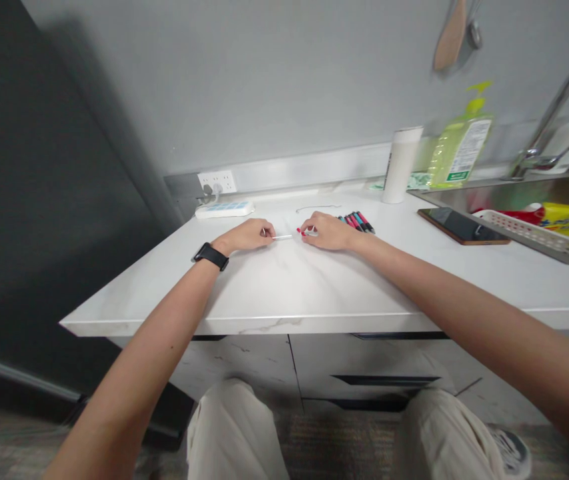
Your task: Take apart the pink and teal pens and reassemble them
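Observation:
My left hand (252, 233), with a black watch (210, 255) on its wrist, pinches a thin white stick (282, 237) that points right, low over the white countertop (259, 287). Facing it, my right hand (329, 231) has its fingers closed around a small piece with red ends (303, 233); its kind is too small to make out. A narrow gap separates the stick's tip from the right fingers. Just beyond the right wrist lie several pens (358, 221) side by side, with pink, teal and black parts. Behind the hands rests a thin, pale string-like strand (317, 207).
A power strip (224, 209) lies at the back left below a wall socket (216, 181). To the right are a white cylinder (402, 165), a yellow-green pump bottle (462, 150), a phone (462, 225), a white perforated tray (539, 233) and a sink with a faucet (549, 127).

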`<state>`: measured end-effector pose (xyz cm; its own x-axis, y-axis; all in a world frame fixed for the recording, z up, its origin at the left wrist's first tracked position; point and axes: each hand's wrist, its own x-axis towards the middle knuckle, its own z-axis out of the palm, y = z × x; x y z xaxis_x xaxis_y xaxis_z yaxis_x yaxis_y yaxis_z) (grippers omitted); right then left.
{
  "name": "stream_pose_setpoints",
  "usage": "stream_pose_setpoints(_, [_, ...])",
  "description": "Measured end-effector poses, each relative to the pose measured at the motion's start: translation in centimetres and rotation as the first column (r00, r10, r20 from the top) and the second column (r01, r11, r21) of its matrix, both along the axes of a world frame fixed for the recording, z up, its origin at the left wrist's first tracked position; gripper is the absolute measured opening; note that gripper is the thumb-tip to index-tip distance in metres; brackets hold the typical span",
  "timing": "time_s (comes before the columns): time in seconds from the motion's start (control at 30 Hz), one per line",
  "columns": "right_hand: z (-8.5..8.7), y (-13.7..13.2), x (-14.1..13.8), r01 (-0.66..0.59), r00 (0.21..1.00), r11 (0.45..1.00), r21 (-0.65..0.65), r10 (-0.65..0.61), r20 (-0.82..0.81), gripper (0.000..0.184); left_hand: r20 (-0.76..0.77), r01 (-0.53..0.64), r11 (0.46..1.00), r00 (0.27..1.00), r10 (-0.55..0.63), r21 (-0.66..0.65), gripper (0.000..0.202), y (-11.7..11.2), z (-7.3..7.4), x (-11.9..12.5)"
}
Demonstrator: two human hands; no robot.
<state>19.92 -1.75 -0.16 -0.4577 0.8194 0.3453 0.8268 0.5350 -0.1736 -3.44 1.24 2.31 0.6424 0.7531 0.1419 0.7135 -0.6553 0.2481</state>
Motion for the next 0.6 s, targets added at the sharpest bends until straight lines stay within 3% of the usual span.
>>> stream_pose_setpoints(0.27, [0.07, -0.28, -0.16, -0.014, 1.0, 1.0, 0.002, 0.014, -0.008, 0.029, -0.019, 0.003, 1.0, 1.0, -0.003, -0.002, 0.026, -0.38, 0.31, 0.09])
stream_pose_setpoints(0.6, [0.05, -0.02, -0.08, -0.056, 0.998, 0.998, 0.022, 0.057, -0.024, 0.014, -0.011, 0.004, 1.0, 1.0, -0.004, -0.012, 0.025, -0.29, 0.26, 0.08])
